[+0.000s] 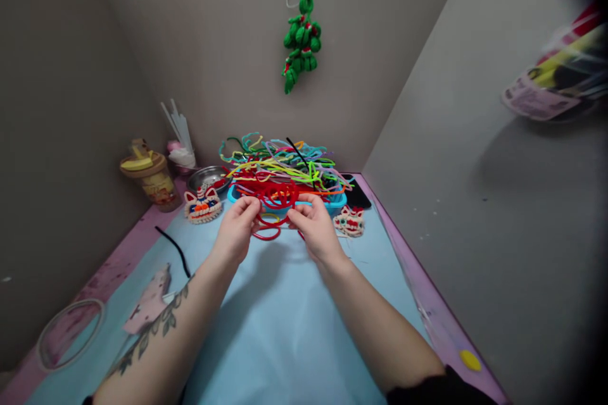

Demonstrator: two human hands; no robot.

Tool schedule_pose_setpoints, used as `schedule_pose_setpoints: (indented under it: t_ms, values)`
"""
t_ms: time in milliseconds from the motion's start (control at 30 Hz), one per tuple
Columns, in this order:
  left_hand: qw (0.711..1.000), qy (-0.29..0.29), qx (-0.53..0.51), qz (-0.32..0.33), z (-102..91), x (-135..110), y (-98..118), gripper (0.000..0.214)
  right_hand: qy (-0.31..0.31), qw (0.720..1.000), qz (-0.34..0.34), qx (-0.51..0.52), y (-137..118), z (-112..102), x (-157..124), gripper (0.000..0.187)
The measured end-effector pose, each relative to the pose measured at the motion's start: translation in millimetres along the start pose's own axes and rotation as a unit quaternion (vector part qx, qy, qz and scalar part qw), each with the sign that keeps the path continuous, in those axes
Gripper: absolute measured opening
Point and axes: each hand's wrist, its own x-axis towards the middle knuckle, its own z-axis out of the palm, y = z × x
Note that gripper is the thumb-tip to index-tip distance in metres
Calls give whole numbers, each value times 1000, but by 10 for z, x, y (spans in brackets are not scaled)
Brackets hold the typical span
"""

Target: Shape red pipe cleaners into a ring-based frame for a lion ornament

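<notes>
Between my two hands, red pipe cleaners (274, 223) are bent into loops and curls. My left hand (241, 221) pinches them at the left side, thumb against the fingers. On the right side my right hand (313, 223) grips them the same way. They are held up above the table, in front of a blue basket (335, 205) heaped with colourful pipe cleaners (294, 164). Red strands in my hands overlap red ones in the basket, so where one ends is hard to tell.
Small lion-face pieces, one (203, 205) left and one (350, 222) right, flank the basket. A metal bowl (209, 178), a tub (154, 180) and a black phone (357, 193) stand behind. On the left lie a pink glue gun (151, 300), a black pipe cleaner (175, 247) and a clear ring (71, 334).
</notes>
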Motion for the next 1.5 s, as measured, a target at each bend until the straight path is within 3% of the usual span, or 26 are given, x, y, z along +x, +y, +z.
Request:
schedule_pose_setpoints:
  t_ms: [67, 167, 233, 333, 433, 667, 800, 900, 1033, 1233, 1367, 1500]
  values:
    - [981, 53, 129, 136, -3, -21, -24, 29, 19, 999, -41, -31, -16, -5, 3, 36]
    - [893, 70, 324, 305, -19, -47, -52, 32, 23, 992, -91, -80, -18, -11, -3, 33]
    - [856, 50, 391, 333, -25, -57, -80, 26, 12, 989, -113, -97, 1, -5, -17, 32]
    - [846, 26, 419, 328, -18, -59, -129, 23, -3, 982, -140, -125, 43, 10, -43, 29]
    - [863, 10, 403, 304, -4, -53, -159, 20, -14, 972, -166, -168, 77, 19, -61, 25]
    - [935, -1, 290, 205, 18, -19, -160, 16, -36, 950, -191, -244, 121, 4, -70, 23]
    - [977, -2, 167, 129, 15, 2, -117, 20, 5, 943, -198, -269, 117, -29, -46, 22]
    - [997, -43, 56, 38, -6, 1, -45, 21, 18, 944, -197, -264, 89, -61, -16, 18]
    - [988, -107, -47, -102, -55, -3, 68, 23, 4, 954, -183, -238, 61, -101, 33, 15]
    - [952, -146, -149, -224, -94, -4, 144, 27, -22, 978, -135, -159, 102, -146, 139, 14]
    - [947, -126, -166, -244, -74, -16, 144, 20, -3, 975, -136, -177, 45, -182, 136, 13]
    - [953, -97, -160, -237, -47, -25, 117, 20, -2, 940, -218, -262, -116, -185, 43, 20]
